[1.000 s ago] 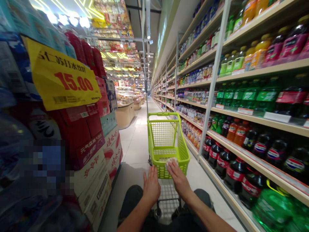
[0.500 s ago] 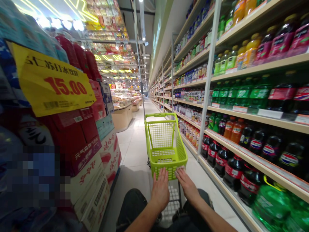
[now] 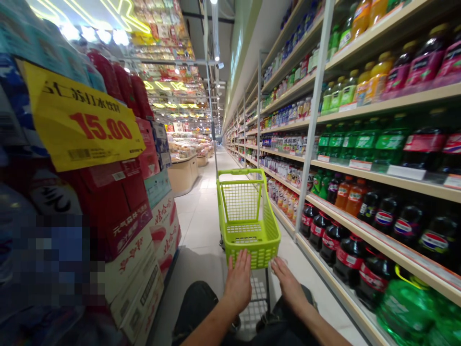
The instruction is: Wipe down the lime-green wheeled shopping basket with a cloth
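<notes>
A lime-green shopping cart basket (image 3: 268,235) stands in front of me, and nothing shows inside it. My left hand (image 3: 239,282) lies with its fingers stretched out, overlapping the lower left of the basket's near wall. It appears to rest on that plastic. My right hand (image 3: 289,283) is just right of the basket's lower corner, apart from it. Its fingers are closed on a crumpled white wipe (image 3: 280,262), of which only an edge shows. Under the basket, the cart's lower wire rack (image 3: 258,295) is visible between my knees.
Shelves of soft drink bottles (image 3: 363,199) line the right side. Stacked drink cartons (image 3: 163,226) with a yellow price sign (image 3: 86,120) crowd the left. Ahead runs a tiled aisle (image 3: 201,211), with a wooden display counter (image 3: 183,175) at its left.
My right hand has moved right and slightly down with the wipe, off the basket's corner. My left hand stays almost in place. The view has shifted a little.
</notes>
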The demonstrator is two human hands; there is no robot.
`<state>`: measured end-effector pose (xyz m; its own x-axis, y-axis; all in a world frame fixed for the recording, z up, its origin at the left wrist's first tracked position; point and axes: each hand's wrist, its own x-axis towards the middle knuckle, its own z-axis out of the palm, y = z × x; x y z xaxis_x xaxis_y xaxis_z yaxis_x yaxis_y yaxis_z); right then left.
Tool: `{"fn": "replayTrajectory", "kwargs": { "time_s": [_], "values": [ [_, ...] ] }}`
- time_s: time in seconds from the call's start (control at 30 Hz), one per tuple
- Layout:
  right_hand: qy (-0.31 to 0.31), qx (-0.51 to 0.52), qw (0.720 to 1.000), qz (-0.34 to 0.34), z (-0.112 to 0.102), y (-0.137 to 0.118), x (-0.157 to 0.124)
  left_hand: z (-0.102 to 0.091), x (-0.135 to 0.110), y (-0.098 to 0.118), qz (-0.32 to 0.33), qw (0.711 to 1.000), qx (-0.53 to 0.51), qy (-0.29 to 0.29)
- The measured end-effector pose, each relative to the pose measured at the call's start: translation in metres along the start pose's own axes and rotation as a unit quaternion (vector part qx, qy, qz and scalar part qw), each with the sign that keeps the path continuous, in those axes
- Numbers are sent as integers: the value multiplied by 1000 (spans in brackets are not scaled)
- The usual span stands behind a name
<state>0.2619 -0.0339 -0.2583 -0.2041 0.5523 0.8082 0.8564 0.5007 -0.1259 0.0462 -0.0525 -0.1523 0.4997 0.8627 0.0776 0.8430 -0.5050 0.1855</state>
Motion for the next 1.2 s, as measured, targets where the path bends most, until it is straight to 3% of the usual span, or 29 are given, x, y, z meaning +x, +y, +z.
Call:
{"fn": "replayTrajectory", "kwargs": {
  "time_s": [0.17, 0.33, 0.4, 0.57, 0.67, 0.8, 0.87, 0.93, 1.07, 1.13, 1.2],
  "values": [
    [23, 9, 998, 51, -15, 0, 25, 3, 0, -4, -25, 999, 21, 14],
    [15, 0, 1000, 2, 1, -1, -1, 6, -1, -5, -9, 1000, 23, 7],
    [11, 7, 1000, 4, -3, -4, 1, 1, 0, -9, -15, 999, 29, 15],
    [56, -6, 996, 71, -27, 1, 57, -13, 9, -24, -73, 995, 54, 50],
    [67, -21, 995, 75, -8, -10, 80, -15, 14, -30, -81, 994, 60, 48],
    [2, 18, 1000, -17, 36, -54, 89, -17, 14, -35, -72, 994, 67, 49],
    [-24, 28, 998, -51, 40, -61, 91, -21, 12, -37, -69, 994, 65, 48],
    [-31, 11, 999, -28, 28, -47, 89, -24, 10, -38, -67, 995, 59, 42],
    [-7, -51, 994, 94, -7, -4, 82, -26, 8, -37, -74, 995, 43, 44],
    [-8, -49, 994, 100, -5, -8, 82, -24, 7, -35, -75, 995, 34, 50],
    [-24, -17, 998, 57, 11, -31, 84, -24, 7, -34, -70, 996, 31, 51]
  ]
}}
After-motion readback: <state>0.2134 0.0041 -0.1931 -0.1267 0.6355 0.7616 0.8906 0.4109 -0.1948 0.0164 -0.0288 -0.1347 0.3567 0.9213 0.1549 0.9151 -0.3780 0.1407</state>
